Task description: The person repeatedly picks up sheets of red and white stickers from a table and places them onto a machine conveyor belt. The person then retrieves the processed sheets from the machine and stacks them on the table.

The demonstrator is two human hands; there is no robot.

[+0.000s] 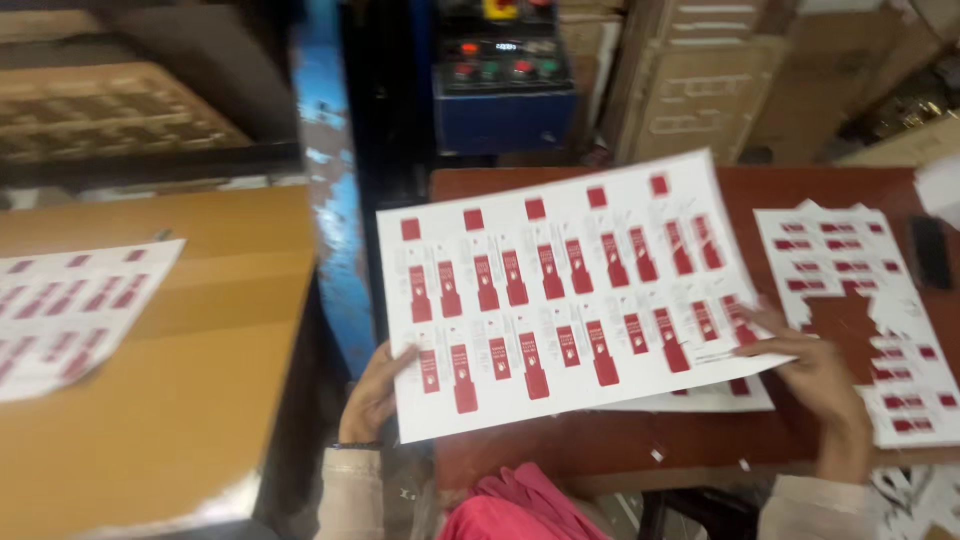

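Two hands held one white sheet (570, 290) above a reddish-brown table (860, 190). The left hand (375, 395) pinched the sheet's lower left corner, thumb on top; the right hand (815, 385) gripped its lower right edge, fingers spread over the paper. The hands were well apart, one at each end. The sheet was thin flat card, tilted so its right side rose away, printed with two rows of upright red label blanks and a row of small red squares near the top edge.

Under it lay a second sheet (700, 398), only its near edge showing. To the right on the table lay a punched sheet (850, 290), ragged, with holes where blanks had been torn out, and a dark flat phone-like thing (930, 252) beside it. Small white scraps dotted the table's near edge.

Left of a narrow gap stood a tan board surface (200, 380) bearing a blurred sheet (70, 310) of the same red print. Behind, brown cartons (700, 90) were stacked beside a blue control box (505, 95) with red and green buttons. A pink cloth (520, 510) showed at the bottom.
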